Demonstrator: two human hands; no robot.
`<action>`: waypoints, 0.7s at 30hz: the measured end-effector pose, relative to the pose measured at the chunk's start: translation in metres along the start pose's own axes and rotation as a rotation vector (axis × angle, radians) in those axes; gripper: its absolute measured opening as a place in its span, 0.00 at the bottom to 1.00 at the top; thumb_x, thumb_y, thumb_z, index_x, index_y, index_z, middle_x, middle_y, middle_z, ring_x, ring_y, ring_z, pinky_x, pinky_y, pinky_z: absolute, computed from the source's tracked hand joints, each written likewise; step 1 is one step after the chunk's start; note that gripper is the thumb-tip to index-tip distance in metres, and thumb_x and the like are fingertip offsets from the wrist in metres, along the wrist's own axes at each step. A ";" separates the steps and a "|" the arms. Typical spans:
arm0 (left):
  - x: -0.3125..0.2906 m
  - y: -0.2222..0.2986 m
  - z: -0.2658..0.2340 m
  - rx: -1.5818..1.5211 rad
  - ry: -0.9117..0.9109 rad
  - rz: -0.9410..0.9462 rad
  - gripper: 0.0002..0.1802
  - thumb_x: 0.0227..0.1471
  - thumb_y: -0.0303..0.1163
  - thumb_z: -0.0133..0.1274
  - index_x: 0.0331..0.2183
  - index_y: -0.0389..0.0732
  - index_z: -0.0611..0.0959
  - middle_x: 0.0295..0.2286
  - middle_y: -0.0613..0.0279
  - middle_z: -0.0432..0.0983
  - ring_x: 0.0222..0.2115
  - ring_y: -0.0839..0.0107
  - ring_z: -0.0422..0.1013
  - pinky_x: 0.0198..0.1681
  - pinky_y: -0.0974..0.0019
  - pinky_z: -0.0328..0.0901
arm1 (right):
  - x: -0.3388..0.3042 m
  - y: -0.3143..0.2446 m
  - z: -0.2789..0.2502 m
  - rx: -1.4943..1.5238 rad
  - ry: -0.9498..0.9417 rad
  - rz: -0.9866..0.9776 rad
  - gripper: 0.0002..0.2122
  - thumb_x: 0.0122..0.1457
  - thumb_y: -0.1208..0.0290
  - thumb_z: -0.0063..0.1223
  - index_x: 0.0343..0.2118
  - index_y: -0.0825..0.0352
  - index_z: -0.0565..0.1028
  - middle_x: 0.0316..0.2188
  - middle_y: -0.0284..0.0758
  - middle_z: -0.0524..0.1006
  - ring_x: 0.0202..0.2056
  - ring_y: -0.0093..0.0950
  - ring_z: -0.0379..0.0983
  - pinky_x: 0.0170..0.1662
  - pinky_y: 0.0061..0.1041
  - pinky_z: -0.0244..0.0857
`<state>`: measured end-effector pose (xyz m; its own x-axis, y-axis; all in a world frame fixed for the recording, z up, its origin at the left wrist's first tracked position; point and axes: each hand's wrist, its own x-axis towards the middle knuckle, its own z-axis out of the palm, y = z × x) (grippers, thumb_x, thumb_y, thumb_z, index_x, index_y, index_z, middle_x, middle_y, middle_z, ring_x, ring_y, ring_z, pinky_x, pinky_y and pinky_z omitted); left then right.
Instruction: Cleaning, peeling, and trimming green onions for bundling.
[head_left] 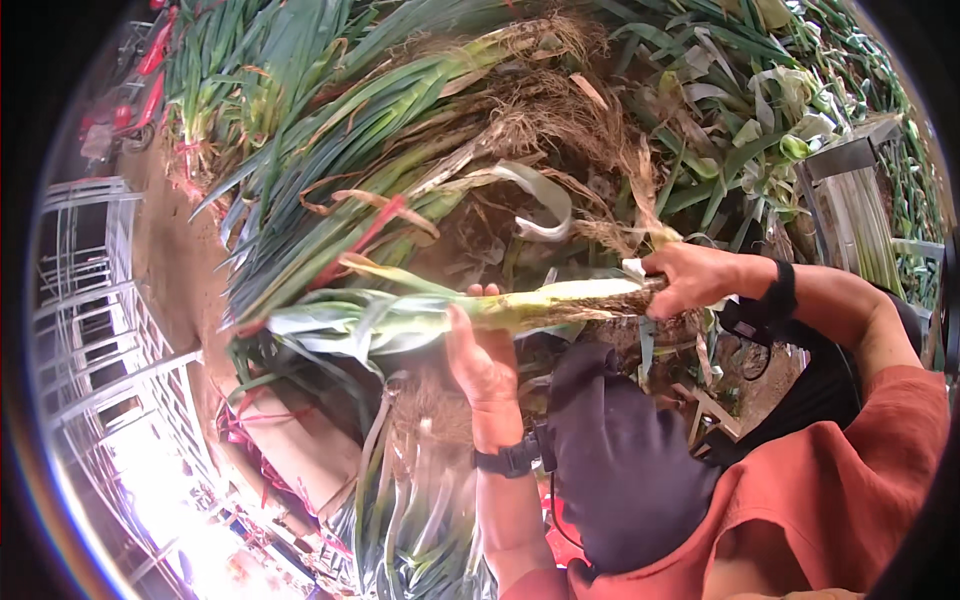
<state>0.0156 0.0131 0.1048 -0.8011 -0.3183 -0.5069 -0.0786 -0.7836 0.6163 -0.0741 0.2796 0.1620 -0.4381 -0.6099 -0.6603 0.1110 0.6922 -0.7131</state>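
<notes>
A large green onion lies crosswise in front of me, its leaves to the left and its root end to the right. My left hand is closed around the middle of the stalk, thumb in front and fingertips showing above. At the root end, my right hand is closed with its fingers pinched, and a bit of white skin shows by them. Whether it grips the stalk itself or only the outer layer, I cannot tell. A curled pale strip of leaf sits just beyond the stalk.
Heaped green onions with dry roots lie ahead. Stripped leaves pile up at the far right, beside a metal-edged stand. White metal racks line the left. A cardboard piece and peeled green onions lie near left.
</notes>
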 end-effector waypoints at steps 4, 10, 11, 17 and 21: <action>-0.025 0.023 0.034 0.136 -0.091 0.156 0.28 0.52 0.50 0.47 0.46 0.38 0.67 0.41 0.57 0.67 0.40 0.64 0.67 0.45 0.56 0.63 | -0.017 0.010 0.025 0.279 0.007 -0.131 0.19 0.42 0.70 0.56 0.39 0.72 0.72 0.26 0.29 0.73 0.27 0.16 0.67 0.30 0.19 0.64; 0.018 0.023 0.034 0.604 0.009 0.328 0.30 0.54 0.52 0.42 0.45 0.34 0.66 0.36 0.56 0.70 0.37 0.67 0.68 0.39 0.64 0.65 | -0.014 0.004 0.070 0.652 0.104 -0.191 0.17 0.53 0.62 0.54 0.39 0.72 0.71 0.25 0.25 0.71 0.27 0.13 0.63 0.29 0.13 0.59; 0.031 0.020 0.037 0.897 0.128 0.601 0.30 0.55 0.53 0.41 0.41 0.31 0.71 0.31 0.58 0.71 0.31 0.71 0.70 0.32 0.68 0.66 | -0.010 0.003 0.073 0.677 0.119 -0.144 0.17 0.54 0.60 0.52 0.37 0.72 0.72 0.23 0.24 0.70 0.25 0.13 0.61 0.27 0.14 0.57; 0.043 -0.058 -0.020 1.443 -0.699 0.271 0.21 0.52 0.44 0.44 0.25 0.34 0.76 0.20 0.50 0.72 0.18 0.55 0.66 0.27 0.58 0.63 | 0.042 0.000 0.043 0.583 0.600 0.052 0.18 0.52 0.57 0.50 0.20 0.70 0.73 0.14 0.21 0.62 0.17 0.13 0.55 0.18 0.19 0.49; 0.013 -0.043 0.000 1.463 -0.813 -0.540 0.15 0.50 0.38 0.44 0.28 0.35 0.76 0.23 0.57 0.71 0.24 0.68 0.64 0.31 0.65 0.62 | 0.034 -0.006 0.050 -0.174 0.801 -0.076 0.15 0.50 0.63 0.51 0.31 0.73 0.69 0.19 0.49 0.71 0.23 0.46 0.70 0.26 0.36 0.64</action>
<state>0.0090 0.0423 0.0720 -0.5381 0.4727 -0.6978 -0.4666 0.5224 0.7137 -0.0450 0.2358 0.1319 -0.9498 -0.2431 -0.1968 -0.0553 0.7500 -0.6591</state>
